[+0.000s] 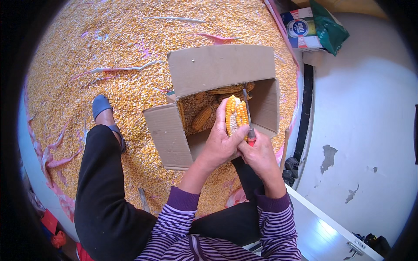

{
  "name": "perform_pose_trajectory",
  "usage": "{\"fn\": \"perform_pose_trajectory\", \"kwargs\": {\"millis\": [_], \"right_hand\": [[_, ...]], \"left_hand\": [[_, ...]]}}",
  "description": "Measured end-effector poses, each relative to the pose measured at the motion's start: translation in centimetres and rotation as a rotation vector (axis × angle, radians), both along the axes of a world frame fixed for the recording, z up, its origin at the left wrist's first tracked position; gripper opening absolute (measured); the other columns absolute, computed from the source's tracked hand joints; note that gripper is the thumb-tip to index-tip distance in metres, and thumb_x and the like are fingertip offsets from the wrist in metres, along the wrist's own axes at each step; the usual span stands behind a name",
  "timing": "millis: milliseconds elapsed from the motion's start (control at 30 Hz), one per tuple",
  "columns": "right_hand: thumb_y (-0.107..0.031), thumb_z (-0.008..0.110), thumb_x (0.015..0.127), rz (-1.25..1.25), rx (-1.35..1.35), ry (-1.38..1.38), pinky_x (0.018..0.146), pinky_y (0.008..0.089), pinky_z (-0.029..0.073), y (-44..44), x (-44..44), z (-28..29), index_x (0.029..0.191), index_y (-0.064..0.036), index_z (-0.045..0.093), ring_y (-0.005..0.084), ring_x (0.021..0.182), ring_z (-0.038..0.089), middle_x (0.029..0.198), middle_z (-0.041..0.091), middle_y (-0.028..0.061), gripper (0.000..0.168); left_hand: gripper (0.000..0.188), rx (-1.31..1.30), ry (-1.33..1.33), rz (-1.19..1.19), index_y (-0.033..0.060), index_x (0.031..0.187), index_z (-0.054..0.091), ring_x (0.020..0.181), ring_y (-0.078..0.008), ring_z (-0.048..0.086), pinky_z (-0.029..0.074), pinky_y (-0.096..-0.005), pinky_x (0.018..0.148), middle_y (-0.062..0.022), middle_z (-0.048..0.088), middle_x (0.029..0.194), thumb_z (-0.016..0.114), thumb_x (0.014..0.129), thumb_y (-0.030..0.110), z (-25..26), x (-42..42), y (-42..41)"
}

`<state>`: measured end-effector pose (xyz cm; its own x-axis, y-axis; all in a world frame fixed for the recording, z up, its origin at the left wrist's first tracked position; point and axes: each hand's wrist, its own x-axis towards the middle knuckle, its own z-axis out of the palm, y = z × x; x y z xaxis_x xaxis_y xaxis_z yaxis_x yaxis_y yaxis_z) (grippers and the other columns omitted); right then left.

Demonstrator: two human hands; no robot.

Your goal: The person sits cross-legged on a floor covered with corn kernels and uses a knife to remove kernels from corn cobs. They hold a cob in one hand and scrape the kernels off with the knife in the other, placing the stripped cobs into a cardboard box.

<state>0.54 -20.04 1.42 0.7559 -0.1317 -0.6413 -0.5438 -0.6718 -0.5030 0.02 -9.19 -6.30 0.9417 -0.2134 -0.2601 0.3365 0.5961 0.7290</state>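
Note:
My left hand [222, 140] grips a corn cob [236, 114] above an open cardboard box [222, 67]. Some rows of its yellow kernels are stripped, showing pale cob between them. In my right hand [259, 153] is a screwdriver-like tool [247, 106] with a red handle and a thin metal shaft. The shaft lies along the right side of the cob, pointing away from me. Inside the box, a whole corn cob [201, 119] rests among paler cobs, and more yellow cobs [227, 89] lie against the far wall.
Loose corn kernels [130, 88] cover a pink-edged sheet around the box. My left foot in a blue-grey clog [102, 106] stands on them. At right are a wooden stick [284, 146], a peeling white wall [359, 114] and a white door [323, 228]. A printed carton [302, 29] stands at the far right.

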Motion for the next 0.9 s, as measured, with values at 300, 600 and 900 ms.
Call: {"fn": "perform_pose_trajectory", "kwargs": {"millis": [300, 600, 900], "right_hand": [[-0.028, 0.067, 0.089, -0.106, 0.124, 0.144, 0.055, 0.0299, 0.048, 0.2, -0.2, 0.3, 0.092, 0.004, 0.059, 0.0141, 0.058, 0.061, 0.064, 0.062, 0.006, 0.033], [-0.028, 0.068, 0.086, -0.034, 0.03, 0.085, 0.053, 0.0305, 0.047, 0.5, -0.2, 0.3, 0.089, 0.003, 0.059, 0.0148, 0.054, 0.06, 0.061, 0.06, 0.0073, 0.032], [-0.027, 0.069, 0.086, -0.097, 0.136, 0.16, 0.051, 0.0303, 0.046, 0.7, 0.2, 1.0, 0.088, 0.002, 0.059, 0.0149, 0.053, 0.059, 0.06, 0.06, 0.007, 0.031]], "left_hand": [[0.065, 0.276, -0.087, -0.147, -0.0067, 0.147, 0.019, 0.127, -0.0235, 0.044, 0.034, -0.0331, 0.107, -0.0206, 0.044, 0.136, 0.049, 0.099, 0.024, -0.5, 0.0, 1.2], [0.043, 0.422, -0.065, -0.123, 0.0001, 0.121, 0.042, 0.092, -0.0357, 0.062, 0.048, -0.0417, 0.081, -0.0228, 0.061, 0.1, 0.054, 0.097, 0.033, -0.3, 0.9, 1.4], [0.037, 0.197, -0.026, -0.091, 0.0007, 0.112, 0.043, 0.087, -0.0236, 0.059, 0.047, -0.0389, 0.078, -0.0164, 0.059, 0.095, 0.052, 0.099, 0.034, -1.2, 0.3, 1.6]]}}
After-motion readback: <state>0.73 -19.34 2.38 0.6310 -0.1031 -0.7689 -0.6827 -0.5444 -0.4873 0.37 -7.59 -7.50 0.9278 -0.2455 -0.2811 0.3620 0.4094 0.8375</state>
